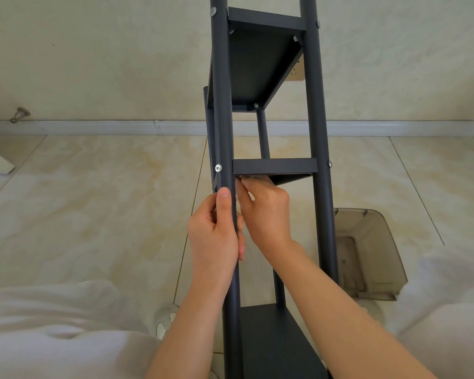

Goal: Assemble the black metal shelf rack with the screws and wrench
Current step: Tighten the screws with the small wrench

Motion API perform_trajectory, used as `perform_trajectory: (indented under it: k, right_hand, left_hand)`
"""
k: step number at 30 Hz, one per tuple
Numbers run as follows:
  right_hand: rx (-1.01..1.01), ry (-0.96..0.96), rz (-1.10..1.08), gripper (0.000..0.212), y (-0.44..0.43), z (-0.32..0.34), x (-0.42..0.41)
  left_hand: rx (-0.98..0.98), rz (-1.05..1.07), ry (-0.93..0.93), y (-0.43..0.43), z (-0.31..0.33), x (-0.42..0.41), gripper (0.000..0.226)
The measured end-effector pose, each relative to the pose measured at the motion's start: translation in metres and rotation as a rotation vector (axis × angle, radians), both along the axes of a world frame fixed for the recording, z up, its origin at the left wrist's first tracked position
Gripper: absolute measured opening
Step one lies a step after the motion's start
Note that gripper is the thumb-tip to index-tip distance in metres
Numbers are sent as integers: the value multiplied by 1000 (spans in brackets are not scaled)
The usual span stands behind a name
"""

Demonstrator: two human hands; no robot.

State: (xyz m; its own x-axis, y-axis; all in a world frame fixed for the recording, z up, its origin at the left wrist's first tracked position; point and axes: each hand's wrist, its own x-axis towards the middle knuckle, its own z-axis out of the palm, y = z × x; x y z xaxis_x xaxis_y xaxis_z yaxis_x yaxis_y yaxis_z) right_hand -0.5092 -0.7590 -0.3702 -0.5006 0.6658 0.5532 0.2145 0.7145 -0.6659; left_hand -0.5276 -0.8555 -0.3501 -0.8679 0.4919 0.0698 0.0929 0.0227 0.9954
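I am finding the rack (316, 132) standing on the floor, running from 12 to 6 o'clock through centre. My left hand (215, 228) is wrapping fully around the left post (222, 105), thumb lying up along it, just below the screw (218, 167). My right hand (266, 212), at 3 o'clock of the left, is reaching up with fingers bunched under the middle shelf (274, 166) corner. I cannot tell whether they are pinching a nut or the wrench. Judgement: this joint is being fastened. I am advising bracing the post, holding the shelf level, and turning gently until snug, to avoid cross-threading.
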Motion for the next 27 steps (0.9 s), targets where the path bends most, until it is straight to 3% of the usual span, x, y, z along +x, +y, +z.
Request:
perform_trajectory:
  k: [13,27]
  right_hand:
    - [-224,-159,66,22,-4,14,24]
    - [-235,-249,43,33,-5,36,28]
  left_hand:
    - [10,0,15,0,2,3,54]
    - [-14,31,27,2,3,3,47]
